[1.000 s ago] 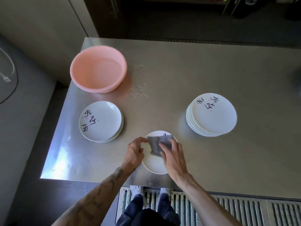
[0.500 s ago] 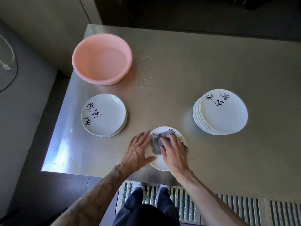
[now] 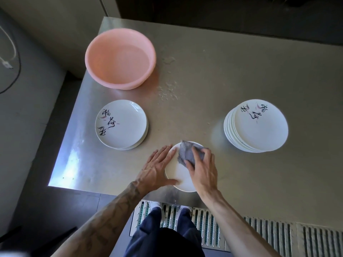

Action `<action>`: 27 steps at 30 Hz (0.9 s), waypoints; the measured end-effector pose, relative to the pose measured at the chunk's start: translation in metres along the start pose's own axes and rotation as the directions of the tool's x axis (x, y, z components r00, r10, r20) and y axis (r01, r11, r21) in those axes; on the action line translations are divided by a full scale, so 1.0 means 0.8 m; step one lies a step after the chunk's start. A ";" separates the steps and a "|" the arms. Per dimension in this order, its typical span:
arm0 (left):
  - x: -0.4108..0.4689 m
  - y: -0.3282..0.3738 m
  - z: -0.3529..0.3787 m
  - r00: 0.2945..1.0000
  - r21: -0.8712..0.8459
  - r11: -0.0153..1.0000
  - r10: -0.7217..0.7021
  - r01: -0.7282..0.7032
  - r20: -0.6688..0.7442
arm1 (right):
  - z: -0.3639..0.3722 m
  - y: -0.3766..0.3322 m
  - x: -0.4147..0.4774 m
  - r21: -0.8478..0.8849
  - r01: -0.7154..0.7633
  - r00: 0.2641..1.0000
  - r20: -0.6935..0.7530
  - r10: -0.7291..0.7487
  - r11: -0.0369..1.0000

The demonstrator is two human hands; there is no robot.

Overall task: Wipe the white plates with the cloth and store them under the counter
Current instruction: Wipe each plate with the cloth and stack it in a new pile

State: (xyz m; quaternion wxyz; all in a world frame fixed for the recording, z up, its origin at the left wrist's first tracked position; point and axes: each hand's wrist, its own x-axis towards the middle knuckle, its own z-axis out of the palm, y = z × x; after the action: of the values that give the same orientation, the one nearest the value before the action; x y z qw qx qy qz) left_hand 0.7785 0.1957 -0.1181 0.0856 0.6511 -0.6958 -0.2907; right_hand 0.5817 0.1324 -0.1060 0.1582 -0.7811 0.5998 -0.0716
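So the person's working on one white plate (image 3: 177,176) parked right at the near edge of the steel bench (image 3: 213,67), which makes sense since both arms reach that spot without stretching. The left hand (image 3: 157,168) lies flat with fingers straight, grip apart, pressing on the plate's left rim. It looks like it's just there to stop the plate skating around. The right hand (image 3: 203,170) has its grip clamped on a bunched grey cloth (image 3: 186,152), fingers curled over it, pushing it onto the far part of the plate. A short stack (image 3: 121,125) of the same plates sits toward the left edge and a taller stack (image 3: 257,125) toward the right, well apart, so there's an open lane either side of the hands. Can't tell which pile is done, but my guess is one feeds and the other collects. The pink basin (image 3: 120,58) sits up in the far left corner with water drops (image 3: 168,91) just beside it, out of the wiping zone. Only worry is that the plate's so close to the edge that a hard pull toward the body could send it down onto the floor grating (image 3: 259,232). The storage under the bench isn't in view.
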 end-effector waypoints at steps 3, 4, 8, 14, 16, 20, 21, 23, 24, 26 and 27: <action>0.000 0.001 0.000 1.000 0.004 1.000 -0.014 0.014 0.025 | 0.005 -0.002 0.000 0.070 -0.060 0.998 -0.022 0.061 0.996; 0.000 0.001 0.000 1.000 0.010 1.000 -0.017 0.017 0.024 | 0.006 -0.006 0.002 0.086 -0.098 0.994 -0.045 0.102 0.991; 0.002 0.001 0.001 0.999 0.019 0.999 -0.026 0.026 0.020 | 0.017 -0.030 0.003 -0.034 0.006 1.000 -0.010 -0.006 0.999; 0.000 0.002 -0.001 1.000 0.006 1.000 -0.026 0.026 0.004 | 0.009 -0.009 0.002 0.033 0.270 0.959 0.077 -0.271 0.962; 0.002 0.002 -0.002 1.000 0.013 1.000 -0.025 0.025 0.005 | 0.006 -0.006 0.011 0.072 0.206 0.977 0.037 -0.209 0.976; 0.000 0.002 0.000 1.000 0.064 0.998 -0.028 0.028 -0.006 | 0.013 -0.026 0.000 0.072 0.184 0.980 0.065 -0.188 0.980; 0.000 0.002 0.000 0.999 0.067 0.997 -0.030 0.030 -0.011 | 0.015 -0.027 -0.005 0.068 0.223 0.969 0.088 -0.229 0.972; -0.001 0.003 -0.001 0.999 0.071 0.997 -0.039 0.040 -0.006 | 0.013 -0.022 -0.006 0.055 0.253 0.962 0.097 -0.257 0.966; 0.000 0.003 -0.003 0.999 0.078 0.996 -0.046 0.045 0.016 | 0.010 -0.017 -0.002 0.042 0.217 0.972 0.079 -0.220 0.975; 0.000 0.005 -0.004 0.996 0.096 0.994 -0.066 0.061 0.051 | 0.003 -0.010 0.009 0.027 0.066 0.998 0.008 -0.067 0.997; 0.001 0.004 -0.003 0.996 0.102 0.992 -0.077 0.071 0.056 | 0.003 -0.013 0.012 0.034 -0.008 1.000 -0.025 0.009 0.999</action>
State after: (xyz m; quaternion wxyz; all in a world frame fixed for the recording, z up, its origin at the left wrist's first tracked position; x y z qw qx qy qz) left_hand 0.7768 0.1944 -0.1144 0.0214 0.6708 -0.6872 -0.2779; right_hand 0.5942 0.1258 -0.1053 0.1643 -0.7748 0.6037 -0.0910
